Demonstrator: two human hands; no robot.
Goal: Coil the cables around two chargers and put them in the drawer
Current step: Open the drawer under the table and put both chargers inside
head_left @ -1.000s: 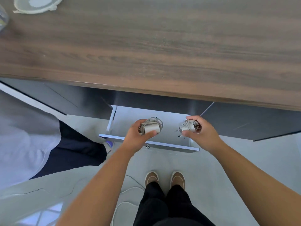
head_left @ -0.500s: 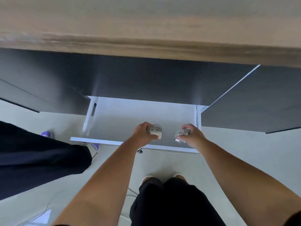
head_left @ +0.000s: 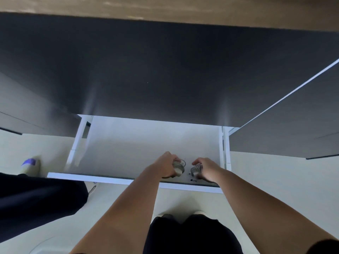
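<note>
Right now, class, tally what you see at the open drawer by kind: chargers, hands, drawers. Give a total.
Coiled chargers: 2, the left charger and the right charger
Hands: 2, the left hand and the right hand
Open drawer: 1
Total: 5

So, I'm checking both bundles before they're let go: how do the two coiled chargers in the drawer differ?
The left charger, held in the left hand, shows a pale block face with a cable loop standing out at its top right. The right charger, in the right hand, looks darker and is mostly hidden by fingers. The left one sits slightly deeper in the drawer. Both are wrapped in grey cable, side by side near the drawer's front right.
</note>
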